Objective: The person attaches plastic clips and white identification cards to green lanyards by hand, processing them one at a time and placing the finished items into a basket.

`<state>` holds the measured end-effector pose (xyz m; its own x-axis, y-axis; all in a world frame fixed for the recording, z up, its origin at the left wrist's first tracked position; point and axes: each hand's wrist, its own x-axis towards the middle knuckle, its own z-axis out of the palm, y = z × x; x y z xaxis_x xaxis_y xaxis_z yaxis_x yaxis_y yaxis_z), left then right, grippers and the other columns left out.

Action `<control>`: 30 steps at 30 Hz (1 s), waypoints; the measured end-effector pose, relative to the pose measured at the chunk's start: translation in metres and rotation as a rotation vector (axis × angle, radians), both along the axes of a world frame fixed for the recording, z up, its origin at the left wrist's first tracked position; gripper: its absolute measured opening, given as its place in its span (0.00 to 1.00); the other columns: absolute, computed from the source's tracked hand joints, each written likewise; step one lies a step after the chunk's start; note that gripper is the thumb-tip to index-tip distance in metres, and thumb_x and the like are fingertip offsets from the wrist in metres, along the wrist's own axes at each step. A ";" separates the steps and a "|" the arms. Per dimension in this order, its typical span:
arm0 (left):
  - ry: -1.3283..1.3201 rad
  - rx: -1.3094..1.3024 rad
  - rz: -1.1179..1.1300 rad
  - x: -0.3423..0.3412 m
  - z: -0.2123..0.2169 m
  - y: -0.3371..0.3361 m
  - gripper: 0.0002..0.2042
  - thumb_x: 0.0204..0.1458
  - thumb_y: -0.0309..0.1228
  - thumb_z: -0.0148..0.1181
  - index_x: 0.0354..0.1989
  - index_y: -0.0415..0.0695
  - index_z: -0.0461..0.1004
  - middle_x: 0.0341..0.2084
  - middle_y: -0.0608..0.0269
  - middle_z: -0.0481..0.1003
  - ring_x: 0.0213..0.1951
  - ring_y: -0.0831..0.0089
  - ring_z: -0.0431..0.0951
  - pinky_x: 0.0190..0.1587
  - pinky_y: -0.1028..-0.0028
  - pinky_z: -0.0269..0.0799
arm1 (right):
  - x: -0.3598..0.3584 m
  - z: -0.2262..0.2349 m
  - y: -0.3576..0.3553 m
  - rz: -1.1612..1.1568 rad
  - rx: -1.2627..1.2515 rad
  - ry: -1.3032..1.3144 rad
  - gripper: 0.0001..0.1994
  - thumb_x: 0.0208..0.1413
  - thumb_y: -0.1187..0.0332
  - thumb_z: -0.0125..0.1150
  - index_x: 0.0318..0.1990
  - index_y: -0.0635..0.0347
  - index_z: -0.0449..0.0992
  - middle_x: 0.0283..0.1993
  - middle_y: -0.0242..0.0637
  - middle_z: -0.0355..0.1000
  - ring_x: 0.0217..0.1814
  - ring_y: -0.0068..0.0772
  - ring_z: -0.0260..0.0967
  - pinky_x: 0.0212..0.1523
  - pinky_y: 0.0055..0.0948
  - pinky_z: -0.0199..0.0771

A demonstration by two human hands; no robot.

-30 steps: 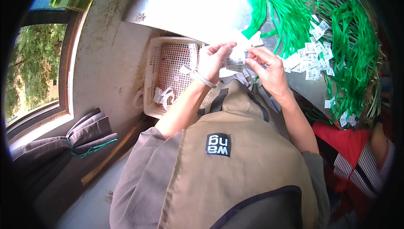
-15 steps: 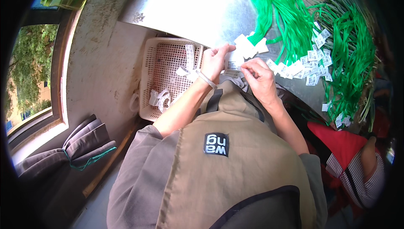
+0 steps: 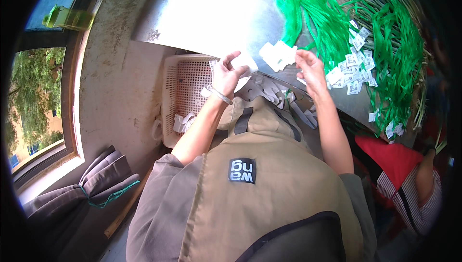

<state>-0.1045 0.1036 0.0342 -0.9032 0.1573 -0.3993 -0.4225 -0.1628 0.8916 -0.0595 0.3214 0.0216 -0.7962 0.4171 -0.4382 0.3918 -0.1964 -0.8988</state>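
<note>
Holding white label paper [image 3: 247, 63], likely light, bendy and best pinched by its edge, is the left hand [image 3: 225, 75]; whether the right hand [image 3: 312, 73] grips anything, I can't tell.

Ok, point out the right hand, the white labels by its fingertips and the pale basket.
Right hand [image 3: 314, 73]: head view, middle of the hand.
White labels [image 3: 277, 56]: head view, cluster's middle.
Pale basket [image 3: 187, 87]: head view, bare perforated inside.

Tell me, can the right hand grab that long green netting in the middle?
Probably yes: the right hand is close to the green netting, which lies just beyond its fingers. Some white labels are beside the fingertips, but nothing seems to block the way.
</note>
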 end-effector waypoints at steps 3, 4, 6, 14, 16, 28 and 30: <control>0.077 0.028 -0.092 0.010 0.004 0.012 0.11 0.45 0.17 0.56 0.40 0.36 0.74 0.25 0.65 0.74 0.27 0.81 0.73 0.28 0.82 0.70 | 0.007 -0.017 0.071 0.159 0.316 0.093 0.07 0.48 0.75 0.60 0.36 0.60 0.72 0.26 0.28 0.69 0.24 0.15 0.63 0.22 0.16 0.62; 0.101 0.026 -0.135 0.011 0.007 0.014 0.11 0.46 0.17 0.56 0.39 0.37 0.74 0.25 0.66 0.74 0.26 0.82 0.73 0.27 0.83 0.69 | 0.010 -0.008 0.097 0.226 0.381 0.108 0.06 0.47 0.76 0.60 0.34 0.61 0.72 0.26 0.29 0.70 0.25 0.15 0.64 0.22 0.16 0.62; 0.042 0.039 -0.157 0.016 0.017 0.018 0.09 0.48 0.21 0.55 0.38 0.39 0.75 0.25 0.67 0.75 0.23 0.85 0.71 0.23 0.85 0.65 | 0.015 0.008 0.166 0.104 0.717 0.146 0.25 0.46 0.76 0.60 0.54 0.57 0.62 0.29 0.33 0.71 0.26 0.24 0.67 0.25 0.23 0.67; -0.160 0.170 -0.106 0.027 0.025 0.043 0.08 0.51 0.29 0.53 0.35 0.41 0.77 0.18 0.77 0.69 0.17 0.90 0.59 0.19 0.86 0.54 | 0.041 0.057 0.002 0.571 0.404 0.398 0.11 0.48 0.77 0.60 0.41 0.64 0.75 0.37 0.32 0.72 0.36 0.19 0.68 0.36 0.21 0.68; -0.143 0.172 -0.133 0.029 0.018 0.041 0.08 0.51 0.29 0.53 0.35 0.41 0.77 0.17 0.78 0.68 0.16 0.90 0.57 0.18 0.87 0.50 | 0.048 0.047 -0.010 0.515 0.355 0.351 0.10 0.47 0.77 0.60 0.40 0.66 0.75 0.32 0.34 0.72 0.33 0.20 0.68 0.33 0.20 0.68; -0.342 0.097 0.155 0.008 -0.020 0.016 0.11 0.47 0.31 0.54 0.36 0.39 0.74 0.24 0.65 0.70 0.22 0.78 0.68 0.23 0.79 0.67 | 0.042 0.022 -0.036 0.441 0.127 0.248 0.03 0.50 0.76 0.59 0.31 0.66 0.76 0.29 0.28 0.70 0.28 0.18 0.65 0.29 0.17 0.64; -0.333 0.128 0.264 -0.001 -0.016 0.004 0.12 0.48 0.30 0.52 0.38 0.37 0.72 0.29 0.60 0.72 0.27 0.75 0.73 0.24 0.78 0.69 | 0.023 0.024 -0.032 0.160 -0.468 0.069 0.05 0.52 0.74 0.56 0.35 0.65 0.73 0.24 0.27 0.64 0.22 0.15 0.56 0.19 0.16 0.55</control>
<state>-0.1051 0.1081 0.0179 -0.7445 0.0056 -0.6677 -0.6124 -0.4043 0.6794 -0.0360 0.2894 0.0458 -0.8677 0.0585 -0.4936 0.3931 -0.5269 -0.7536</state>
